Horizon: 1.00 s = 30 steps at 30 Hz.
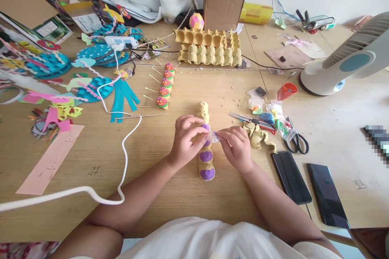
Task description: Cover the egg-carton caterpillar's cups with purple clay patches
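A small clear plastic bag (215, 136) with a bit of purple in it is pinched between my two hands. My left hand (189, 139) has its thumb and fingertips at the bag's left side. On the right side, my right hand (237, 145) grips the bag between thumb and bent fingers. Beneath them a strip of egg carton cups (203, 109) lies lengthwise on the table; several cups carry purple patches (207, 174), and the far cup is bare. My fingers partly hide its middle. A finished-looking carton caterpillar (164, 87) with red and green faces lies farther left.
Right of my hands are a utility knife (255, 121), torn carton scraps (257, 135), small bags of coloured clay (282, 125), black-handled scissors (297, 143) and two phones (291, 177). A white fan (343, 64) stands beyond. Egg trays (212, 54) lie behind; a white cable (123, 158) crosses the left.
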Each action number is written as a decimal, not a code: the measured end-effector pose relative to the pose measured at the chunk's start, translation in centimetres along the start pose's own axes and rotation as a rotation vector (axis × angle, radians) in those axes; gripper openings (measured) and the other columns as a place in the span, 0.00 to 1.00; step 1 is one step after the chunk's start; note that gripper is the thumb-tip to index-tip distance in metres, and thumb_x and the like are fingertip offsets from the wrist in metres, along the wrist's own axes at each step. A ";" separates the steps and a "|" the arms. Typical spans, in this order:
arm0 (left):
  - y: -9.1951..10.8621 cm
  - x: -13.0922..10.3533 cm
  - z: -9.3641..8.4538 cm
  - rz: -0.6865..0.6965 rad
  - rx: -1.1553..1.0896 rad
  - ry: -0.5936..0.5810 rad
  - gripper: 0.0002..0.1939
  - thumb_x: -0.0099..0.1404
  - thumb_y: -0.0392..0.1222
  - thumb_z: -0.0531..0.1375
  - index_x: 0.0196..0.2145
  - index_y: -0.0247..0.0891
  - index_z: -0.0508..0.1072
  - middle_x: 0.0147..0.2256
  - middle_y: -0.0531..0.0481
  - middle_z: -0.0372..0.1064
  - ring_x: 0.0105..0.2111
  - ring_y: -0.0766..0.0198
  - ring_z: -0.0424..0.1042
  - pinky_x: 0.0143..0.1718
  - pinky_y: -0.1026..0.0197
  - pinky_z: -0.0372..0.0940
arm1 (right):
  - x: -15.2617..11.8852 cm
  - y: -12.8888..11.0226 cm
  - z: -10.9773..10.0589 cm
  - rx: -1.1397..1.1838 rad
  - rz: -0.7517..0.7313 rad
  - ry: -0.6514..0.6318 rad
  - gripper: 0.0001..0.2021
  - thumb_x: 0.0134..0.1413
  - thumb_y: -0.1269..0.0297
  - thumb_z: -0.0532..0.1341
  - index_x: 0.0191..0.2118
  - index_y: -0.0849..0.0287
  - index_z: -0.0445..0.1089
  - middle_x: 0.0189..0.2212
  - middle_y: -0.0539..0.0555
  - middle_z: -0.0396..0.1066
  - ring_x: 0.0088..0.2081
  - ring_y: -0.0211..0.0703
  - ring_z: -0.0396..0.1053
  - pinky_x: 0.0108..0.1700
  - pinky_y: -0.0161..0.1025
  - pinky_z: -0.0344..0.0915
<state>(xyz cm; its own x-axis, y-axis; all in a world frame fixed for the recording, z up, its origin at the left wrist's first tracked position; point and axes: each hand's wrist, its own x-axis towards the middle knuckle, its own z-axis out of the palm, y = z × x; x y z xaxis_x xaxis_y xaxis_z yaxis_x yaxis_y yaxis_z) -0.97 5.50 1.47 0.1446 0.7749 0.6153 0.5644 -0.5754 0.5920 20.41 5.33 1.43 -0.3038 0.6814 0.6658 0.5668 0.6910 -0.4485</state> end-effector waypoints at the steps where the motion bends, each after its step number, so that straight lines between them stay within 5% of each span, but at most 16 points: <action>1: -0.1 0.0 0.1 0.010 0.013 0.007 0.02 0.68 0.42 0.67 0.38 0.45 0.80 0.49 0.44 0.71 0.56 0.53 0.66 0.60 0.43 0.64 | -0.1 0.0 0.0 -0.024 -0.011 0.002 0.12 0.66 0.74 0.62 0.50 0.50 0.74 0.39 0.54 0.82 0.40 0.49 0.74 0.44 0.49 0.67; 19: 0.1 -0.3 0.5 0.052 0.103 0.023 0.04 0.66 0.41 0.69 0.39 0.49 0.84 0.49 0.47 0.76 0.57 0.53 0.65 0.61 0.42 0.65 | -0.9 -0.2 0.2 -0.127 -0.141 0.027 0.15 0.64 0.72 0.64 0.50 0.44 0.74 0.43 0.50 0.82 0.41 0.48 0.75 0.45 0.49 0.65; 27: 0.5 -0.3 0.0 0.085 0.062 0.028 0.05 0.66 0.39 0.68 0.36 0.50 0.83 0.48 0.47 0.76 0.57 0.52 0.65 0.61 0.41 0.65 | 0.2 -0.7 -0.1 0.217 0.122 -0.099 0.16 0.64 0.60 0.61 0.56 0.53 0.69 0.45 0.59 0.77 0.45 0.54 0.73 0.48 0.54 0.69; 30: 0.6 -0.2 -0.1 0.090 0.046 0.033 0.04 0.66 0.40 0.68 0.37 0.50 0.83 0.47 0.47 0.76 0.56 0.53 0.65 0.60 0.41 0.65 | 0.4 -0.7 -0.1 0.285 0.150 -0.159 0.13 0.66 0.58 0.60 0.52 0.56 0.71 0.38 0.57 0.76 0.39 0.50 0.71 0.43 0.50 0.69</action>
<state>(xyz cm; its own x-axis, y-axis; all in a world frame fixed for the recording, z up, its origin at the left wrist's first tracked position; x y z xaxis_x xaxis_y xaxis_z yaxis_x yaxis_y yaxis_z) -0.71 4.97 1.77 0.1698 0.7113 0.6821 0.5869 -0.6290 0.5098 19.95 5.08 2.02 -0.3617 0.7941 0.4885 0.3850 0.6044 -0.6974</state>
